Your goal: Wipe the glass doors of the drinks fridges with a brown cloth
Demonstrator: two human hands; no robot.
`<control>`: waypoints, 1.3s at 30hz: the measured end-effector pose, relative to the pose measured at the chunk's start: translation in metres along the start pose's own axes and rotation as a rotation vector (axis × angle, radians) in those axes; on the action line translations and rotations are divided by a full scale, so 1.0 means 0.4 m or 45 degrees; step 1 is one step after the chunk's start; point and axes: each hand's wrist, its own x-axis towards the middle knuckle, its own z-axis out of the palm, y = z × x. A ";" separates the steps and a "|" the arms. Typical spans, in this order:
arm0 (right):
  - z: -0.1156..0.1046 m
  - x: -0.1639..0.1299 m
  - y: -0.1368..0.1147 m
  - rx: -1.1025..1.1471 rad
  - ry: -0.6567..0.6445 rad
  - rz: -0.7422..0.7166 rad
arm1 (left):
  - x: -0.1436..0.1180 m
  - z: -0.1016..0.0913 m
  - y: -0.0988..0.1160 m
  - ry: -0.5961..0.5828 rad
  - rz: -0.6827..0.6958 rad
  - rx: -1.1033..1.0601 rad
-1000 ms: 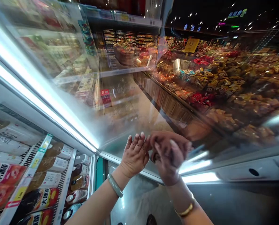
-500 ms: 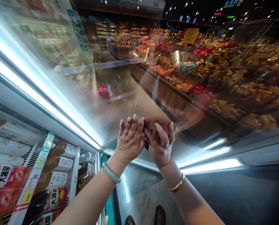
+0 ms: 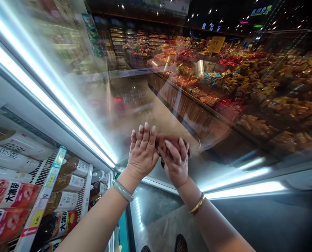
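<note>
My left hand [image 3: 142,154] lies with its fingers stretched out and palm against the glass door [image 3: 135,115] of a lit drinks fridge. Right beside it, my right hand [image 3: 176,162] has its fingers bent over at the same glass. Behind those fingers shows a reddish-brown shape, and I cannot tell whether it is a cloth or the hand's reflection. A pale jade-like bangle [image 3: 122,190] circles my left wrist, a gold bracelet [image 3: 197,203] my right.
Fridge shelves at left hold bottled drinks [image 3: 11,192] behind a price-label strip [image 3: 44,196]. Bright light strips [image 3: 53,94] run along the glass edges. Through or mirrored in the glass appears a counter heaped with packaged goods [image 3: 250,84]. My shoes [image 3: 181,243] stand on the grey floor [image 3: 161,217].
Both hands have shifted slightly left in view. The fingers of my left hand reach a little higher, and my right hand's bent fingers have changed position. The view has turned slightly.
</note>
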 end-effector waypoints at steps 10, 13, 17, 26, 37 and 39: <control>0.015 0.095 -0.004 -0.058 0.166 0.086 | -0.021 -0.013 -0.038 -0.031 0.001 0.022; 0.051 0.053 -0.030 -0.015 0.013 -0.034 | -0.021 -0.009 -0.053 -0.015 -0.029 0.021; 0.018 -0.005 -0.001 0.033 -0.104 -0.050 | -0.040 -0.020 -0.067 -0.044 -0.018 0.052; 0.106 0.148 -0.074 0.052 0.004 -0.090 | -0.052 -0.041 -0.109 -0.009 -0.101 0.128; 0.090 0.168 -0.067 0.009 0.068 -0.059 | -0.092 -0.044 -0.117 -0.051 -0.126 0.111; 0.131 0.195 -0.111 0.019 -0.003 -0.091 | -0.091 -0.044 -0.139 -0.032 -0.156 0.107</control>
